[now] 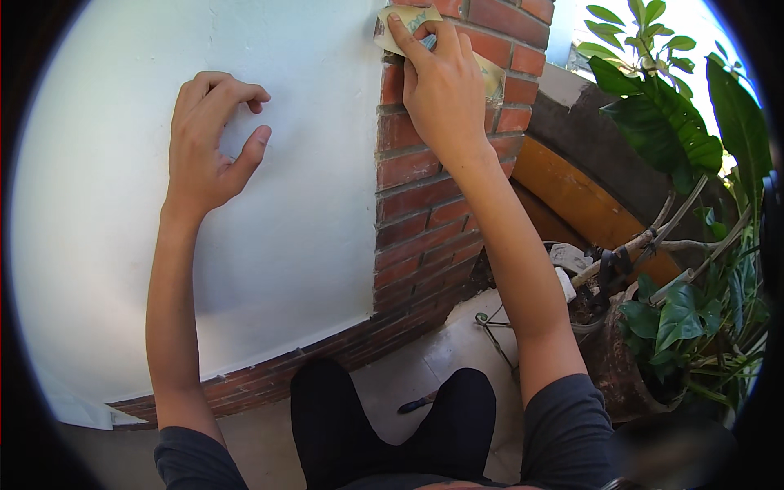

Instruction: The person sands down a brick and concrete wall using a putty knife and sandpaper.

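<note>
My right hand (445, 90) presses a tan sheet of sandpaper (493, 80) against the red brick column (408, 167), up where the brick meets the white wall (302, 188). Its index finger lies stretched along the sheet, and the paper shows on both sides of the hand. Printed marks cover part of the backing; the face against the brick is hidden. In front of the white wall, my left hand (208, 139) holds nothing. Its fingers are bent, with the thumb apart from them, and whether it touches the wall I cannot tell.
Potted plants (678, 318) with broad leaves and bare stems crowd the right side, close to my right forearm. An orange-brown board (580, 192) stands behind them. On the tiled floor (412, 367), a dark-handled tool (415, 404) lies between my knees.
</note>
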Available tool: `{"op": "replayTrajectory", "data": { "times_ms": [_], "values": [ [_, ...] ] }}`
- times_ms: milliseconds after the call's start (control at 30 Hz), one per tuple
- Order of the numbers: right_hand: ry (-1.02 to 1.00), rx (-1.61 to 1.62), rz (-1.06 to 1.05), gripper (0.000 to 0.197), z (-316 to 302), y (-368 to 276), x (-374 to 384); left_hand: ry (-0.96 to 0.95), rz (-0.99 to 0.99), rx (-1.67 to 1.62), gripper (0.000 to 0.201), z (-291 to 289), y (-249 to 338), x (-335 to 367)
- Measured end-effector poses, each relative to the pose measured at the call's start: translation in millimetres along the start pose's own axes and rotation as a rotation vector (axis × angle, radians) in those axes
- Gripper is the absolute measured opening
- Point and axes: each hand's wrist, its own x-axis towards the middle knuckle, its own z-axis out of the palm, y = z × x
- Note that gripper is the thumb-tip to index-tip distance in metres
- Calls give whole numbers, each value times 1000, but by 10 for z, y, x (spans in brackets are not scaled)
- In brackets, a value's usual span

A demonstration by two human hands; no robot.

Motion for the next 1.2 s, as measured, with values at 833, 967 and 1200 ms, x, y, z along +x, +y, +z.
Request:
{"op": "replayTrajectory", "data": {
  "times_ms": [833, 967, 1200],
  "values": [
    [-31, -113, 8, 51, 16, -116, 89, -29, 3, 28, 27, -32, 9, 3],
    [-55, -97, 12, 52, 6, -221, -176, -21, 8, 36, 27, -38, 1, -5],
    [-26, -146, 2, 53, 34, -140, 12, -37, 20, 43, 27, -1, -10, -5]
  ]
}}
